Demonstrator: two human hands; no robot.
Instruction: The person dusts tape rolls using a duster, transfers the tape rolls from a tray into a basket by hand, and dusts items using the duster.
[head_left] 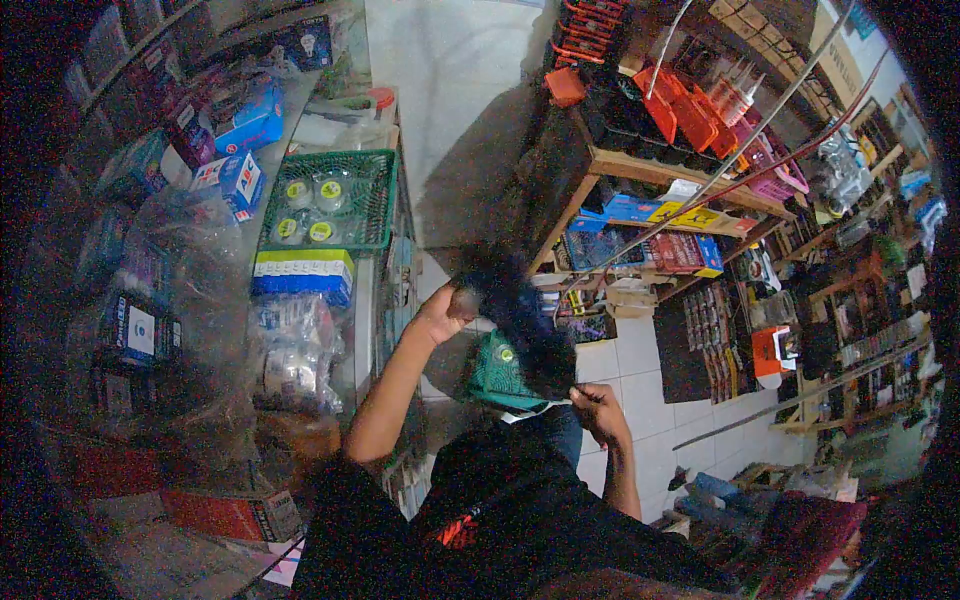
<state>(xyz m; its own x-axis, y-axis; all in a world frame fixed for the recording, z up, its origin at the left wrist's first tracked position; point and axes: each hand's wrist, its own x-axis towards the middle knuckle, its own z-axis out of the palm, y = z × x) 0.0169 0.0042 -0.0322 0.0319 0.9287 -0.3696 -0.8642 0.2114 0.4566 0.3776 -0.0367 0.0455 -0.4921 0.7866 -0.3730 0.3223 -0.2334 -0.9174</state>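
Stretched between my two hands is a dark, limp thing [525, 320], smeared by motion, that looks like a black plastic bag. My left hand [447, 314] grips its upper left end, fingers closed. At its lower right end, my right hand [599, 412] pinches the edge. Partly hidden behind the dark thing, close to my body, is a green basket [490, 383] with a round yellow-green label showing in it. To the left, another green basket [385, 200] holds several clear containers with yellow-green labels [320, 232].
A yellow, white and blue carton [303, 275] and plastic-wrapped goods [295, 355] lie along the left counter. Boxed bulbs [238, 183] sit beyond. On the right stands a wooden shelf [640, 165] with orange trays [690, 110]. Thin rods [780, 125] cross the upper right.
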